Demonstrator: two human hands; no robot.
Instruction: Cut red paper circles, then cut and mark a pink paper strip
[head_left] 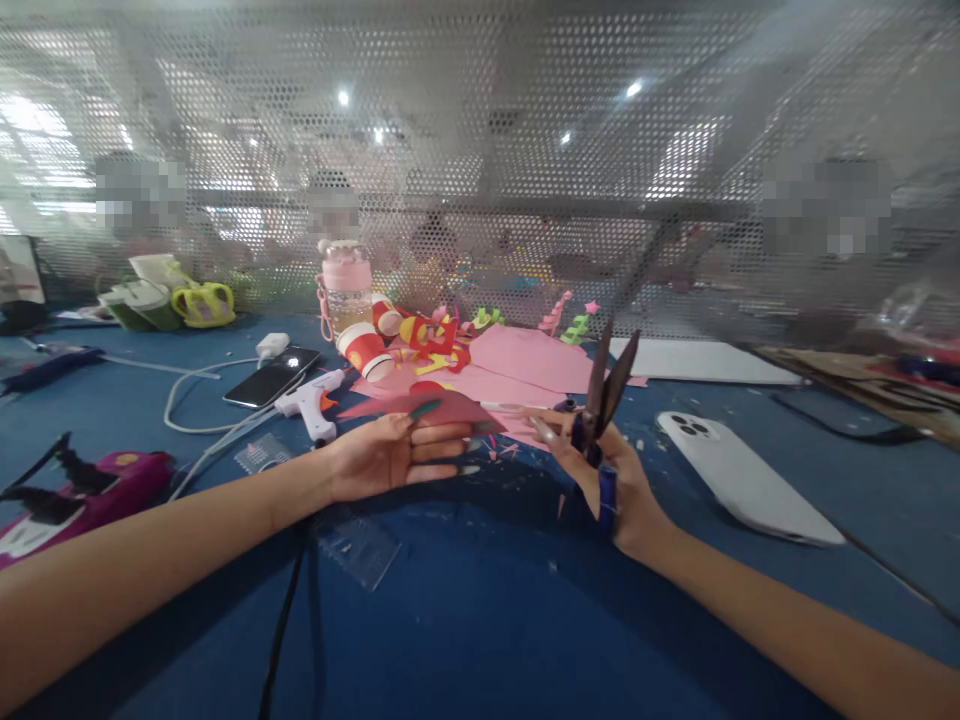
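Note:
My left hand (390, 458) pinches a dark red sheet of paper (442, 408) by its near edge, holding it flat just above the blue table (480, 620). A little to the right, my right hand (611, 478) grips blue-handled scissors (609, 385); the blades point upward and are slightly parted. The scissors do not touch the red paper.
Pink paper sheets (525, 365), red paper cups (364, 350), coloured paper scraps and a pink bottle (346, 285) lie beyond my hands. A glue gun (311, 400), a dark phone (271, 377) and cables sit left. A white phone (742, 475) lies right. A perforated screen (480, 150) stands behind.

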